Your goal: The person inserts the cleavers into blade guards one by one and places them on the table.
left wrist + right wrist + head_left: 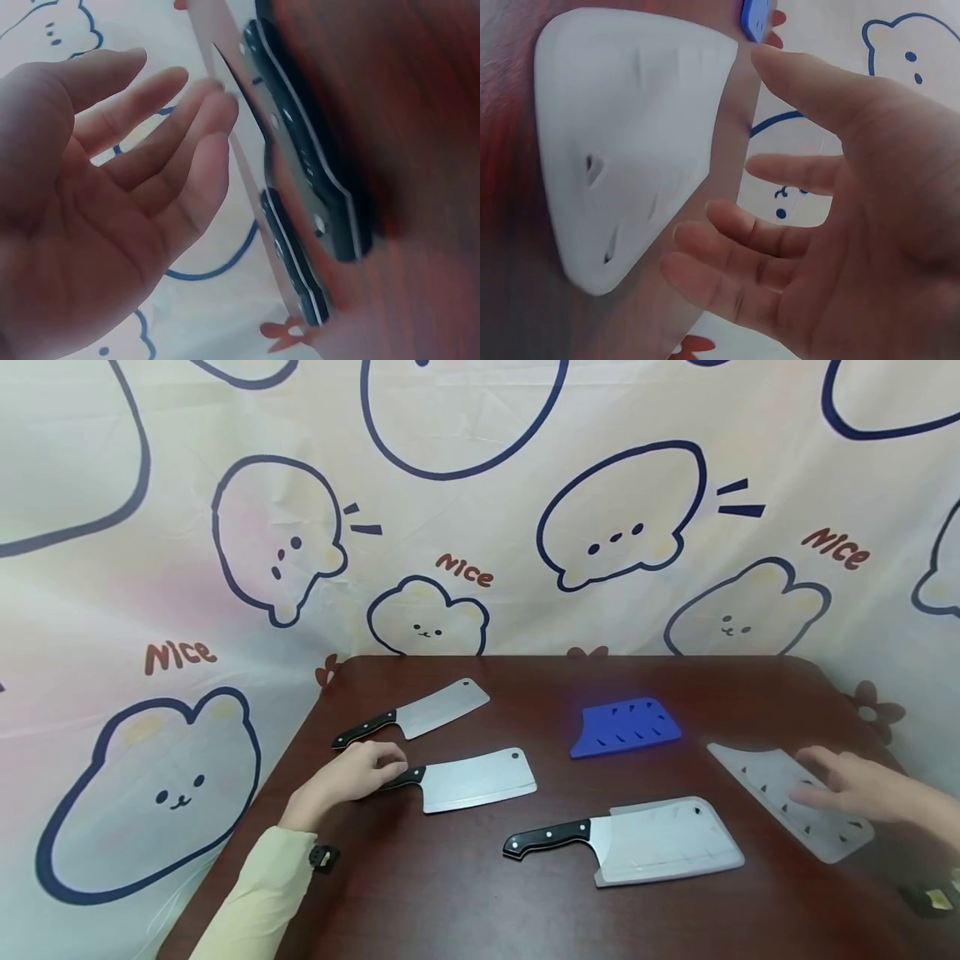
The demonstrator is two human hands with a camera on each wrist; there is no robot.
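Around the handle end of the middle cleaver, my left hand hovers with loosely bent fingers. In the left wrist view a gap shows between those fingers and the black riveted handle. My right hand is over the right end of a white blade guard with small slots. Its fingers are spread and hold nothing in the right wrist view, beside the guard. At the front lies another cleaver, with pale guard edges showing along its blade.
A third cleaver lies farther back on the left, its handle toward the left table edge. A blue blade guard lies at the back right. The dark wooden table meets a printed cloth behind.
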